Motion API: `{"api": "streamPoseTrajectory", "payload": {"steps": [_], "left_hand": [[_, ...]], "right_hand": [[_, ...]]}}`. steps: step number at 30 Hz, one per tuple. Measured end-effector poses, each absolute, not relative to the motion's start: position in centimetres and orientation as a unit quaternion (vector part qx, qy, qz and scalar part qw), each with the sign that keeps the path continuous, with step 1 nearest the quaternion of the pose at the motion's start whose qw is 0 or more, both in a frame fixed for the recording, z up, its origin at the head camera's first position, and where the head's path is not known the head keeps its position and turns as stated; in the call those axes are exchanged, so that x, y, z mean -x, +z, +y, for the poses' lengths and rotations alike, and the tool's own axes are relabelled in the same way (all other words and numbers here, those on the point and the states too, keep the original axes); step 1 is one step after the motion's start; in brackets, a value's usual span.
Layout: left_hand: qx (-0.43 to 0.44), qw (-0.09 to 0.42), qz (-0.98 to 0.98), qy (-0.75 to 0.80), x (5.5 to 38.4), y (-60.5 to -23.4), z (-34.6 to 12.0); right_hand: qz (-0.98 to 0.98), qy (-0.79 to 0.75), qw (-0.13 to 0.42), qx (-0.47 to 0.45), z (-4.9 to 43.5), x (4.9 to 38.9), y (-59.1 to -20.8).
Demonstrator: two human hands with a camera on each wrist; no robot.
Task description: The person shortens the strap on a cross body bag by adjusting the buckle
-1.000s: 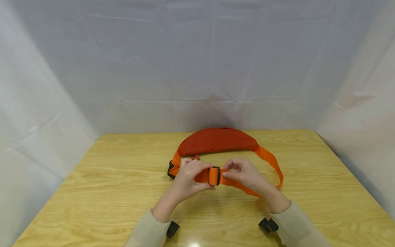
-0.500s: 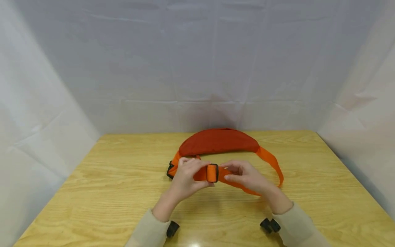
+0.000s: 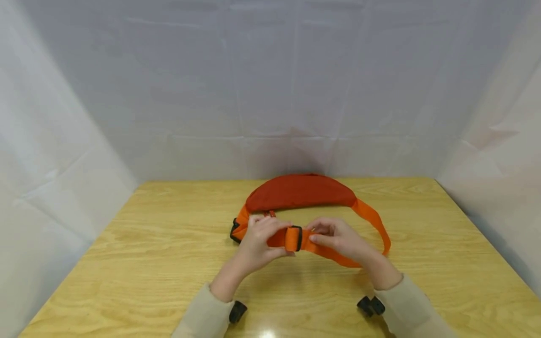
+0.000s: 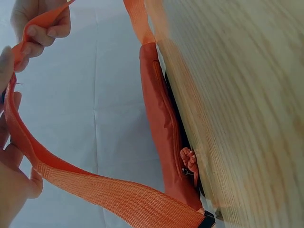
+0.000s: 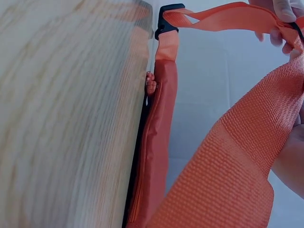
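Note:
A red waist bag (image 3: 301, 193) lies on the table, its orange webbing strap (image 3: 375, 224) looping toward me. My left hand (image 3: 258, 243) grips the strap beside a black slider buckle (image 3: 299, 238), thumb below and fingers above. Right of the slider, my right hand (image 3: 339, 238) pinches the strap between thumb and fingers. A fold of webbing (image 3: 291, 240) bulges through the slider. In the right wrist view, a black side-release buckle (image 5: 164, 23) joins the strap to the bag's end, fastened. A zipper pull (image 4: 189, 164) hangs from the bag in the left wrist view.
The wooden table (image 3: 160, 253) carries the bag near its far edge. White sheeting (image 3: 270, 94) stands behind and on both sides. Black clip-like pieces (image 3: 370, 306) sit by the sleeve cuffs.
The slider buckle dips left, then comes back right. Its webbing fold now bulges over the slider's left bar. My right hand has shifted slightly right along with the strap; the bag stays in place.

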State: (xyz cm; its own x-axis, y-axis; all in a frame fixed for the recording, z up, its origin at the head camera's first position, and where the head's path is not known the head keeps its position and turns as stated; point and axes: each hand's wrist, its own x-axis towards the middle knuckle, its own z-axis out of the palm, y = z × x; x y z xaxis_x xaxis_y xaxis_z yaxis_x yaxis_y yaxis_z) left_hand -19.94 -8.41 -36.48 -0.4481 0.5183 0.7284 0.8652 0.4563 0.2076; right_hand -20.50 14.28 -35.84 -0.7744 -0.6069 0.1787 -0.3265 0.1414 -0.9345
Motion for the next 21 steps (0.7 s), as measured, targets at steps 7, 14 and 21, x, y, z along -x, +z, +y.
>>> {"api": "streamPoseTrajectory", "payload": {"steps": [7, 14, 21], "left_hand": [[0.438, 0.281, -0.802, -0.293, 19.68, -36.52, -8.16], [0.430, 0.277, -0.810, -0.286, 19.46, -36.59, -7.91], [0.423, 0.295, -0.811, -0.276, 19.63, -36.53, -7.98]], "right_hand": [[0.741, -0.586, 0.130, 0.300, 13.86, 20.24, -35.74], [0.736, -0.600, 0.136, 0.283, 13.47, 20.17, -36.07], [0.710, -0.609, 0.154, 0.319, 14.08, 20.48, -36.12]]}}
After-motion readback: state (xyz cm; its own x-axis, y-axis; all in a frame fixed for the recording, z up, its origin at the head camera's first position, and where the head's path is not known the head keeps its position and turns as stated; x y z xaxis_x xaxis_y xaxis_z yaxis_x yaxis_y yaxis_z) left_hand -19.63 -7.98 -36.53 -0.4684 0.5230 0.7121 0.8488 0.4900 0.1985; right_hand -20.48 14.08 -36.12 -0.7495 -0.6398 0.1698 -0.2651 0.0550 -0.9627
